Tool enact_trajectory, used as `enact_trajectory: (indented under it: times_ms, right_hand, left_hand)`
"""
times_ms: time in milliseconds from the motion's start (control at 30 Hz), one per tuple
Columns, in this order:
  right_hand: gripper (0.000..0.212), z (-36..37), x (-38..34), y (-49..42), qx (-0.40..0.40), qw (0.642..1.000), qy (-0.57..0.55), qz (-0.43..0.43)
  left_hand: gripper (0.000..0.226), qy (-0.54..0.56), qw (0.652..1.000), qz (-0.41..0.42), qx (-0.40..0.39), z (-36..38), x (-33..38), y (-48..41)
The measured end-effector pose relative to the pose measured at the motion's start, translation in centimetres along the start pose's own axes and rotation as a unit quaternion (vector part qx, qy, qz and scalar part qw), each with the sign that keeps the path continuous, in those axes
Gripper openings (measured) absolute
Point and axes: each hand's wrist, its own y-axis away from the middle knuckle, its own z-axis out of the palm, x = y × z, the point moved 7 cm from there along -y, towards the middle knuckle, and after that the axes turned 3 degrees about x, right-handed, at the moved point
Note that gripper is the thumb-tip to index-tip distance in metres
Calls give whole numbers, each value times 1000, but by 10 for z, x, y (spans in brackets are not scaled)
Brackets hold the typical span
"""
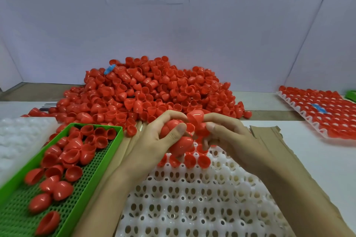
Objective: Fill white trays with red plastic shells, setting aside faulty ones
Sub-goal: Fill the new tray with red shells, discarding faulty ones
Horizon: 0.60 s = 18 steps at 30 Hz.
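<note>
A big heap of red plastic shells lies at the back of the table. In front of me sits a white tray with holes; a few red shells fill its far row. My left hand grips a handful of red shells above the tray's far edge. My right hand pinches a red shell with its fingertips, right next to the left hand. A green perforated tray at the left holds several loose shells.
A filled white tray of red shells lies at the far right, with a blue piece on it. Brown cardboard lies under the front tray. White trays are stacked at the far left. A blue piece sits in the heap.
</note>
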Motion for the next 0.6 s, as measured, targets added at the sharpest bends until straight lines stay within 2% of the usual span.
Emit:
enact_trajectory:
  times_ms: [167, 300, 433, 600]
  right_hand:
    - [35, 0, 4, 3, 2, 999, -37, 20]
    - [40, 1, 4, 3, -2, 997, -70, 26]
    - [47, 4, 6, 3, -9, 998, -55, 37]
    - [38, 5, 6, 3, -12, 998, -41, 38]
  left_hand:
    - [26, 40, 999, -13, -11, 8, 0, 3]
    - [33, 30, 999, -11, -9, 10, 0, 4]
    - [32, 12, 1000, -5, -15, 11, 0, 5]
    - [20, 4, 1000, -5, 7, 6, 0, 4]
